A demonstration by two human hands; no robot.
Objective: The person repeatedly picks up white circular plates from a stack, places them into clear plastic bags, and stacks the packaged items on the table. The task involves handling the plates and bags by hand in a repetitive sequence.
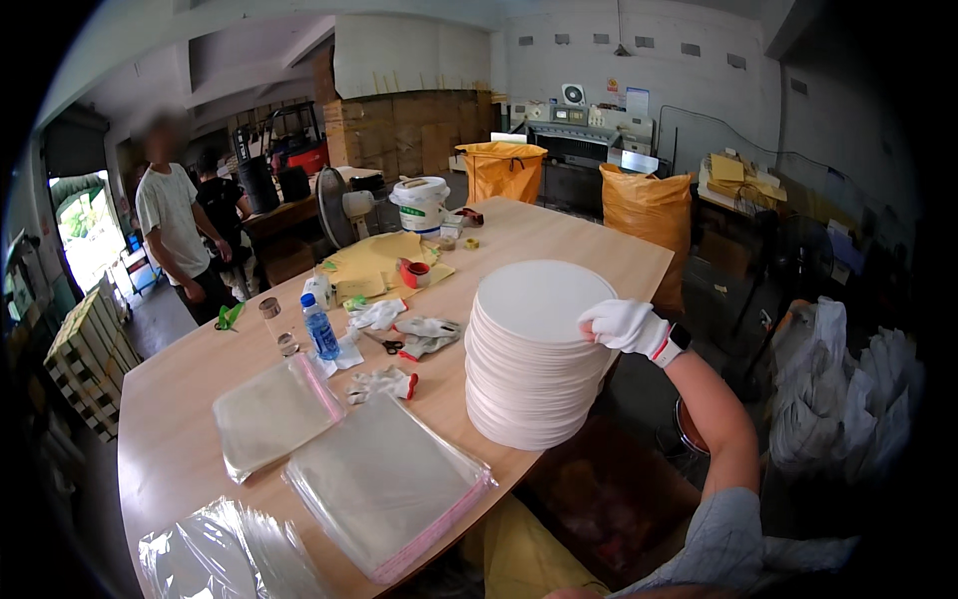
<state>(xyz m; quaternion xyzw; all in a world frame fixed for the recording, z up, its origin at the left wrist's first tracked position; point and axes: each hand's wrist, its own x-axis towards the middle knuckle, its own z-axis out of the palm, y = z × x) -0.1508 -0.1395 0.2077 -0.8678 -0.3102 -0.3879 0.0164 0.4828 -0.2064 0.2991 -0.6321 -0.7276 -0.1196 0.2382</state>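
Note:
A tall stack of thin white round discs (527,384) stands at the right edge of the table. My right hand (624,326), in a white knitted glove with a red-edged cuff, is at the right rim of the top disc (544,299). Its fingers are closed on that rim, the fingertips curled over the edge; how many discs they grip cannot be made out. My left hand is not in view. Left of the stack lie clear plastic bags with a pink strip (384,479), and a second pile of clear bags (274,414). Shiny wrapped discs (225,554) lie at the near left.
Loose work gloves (429,334), scissors (384,342), a blue-labelled bottle (320,327), a cup (279,324), red tape (413,272), yellow sheets (374,262) and a white bucket (420,205) are on the table (589,235). Orange sacks (647,235) stand beyond it. Two people (178,215) stand at left.

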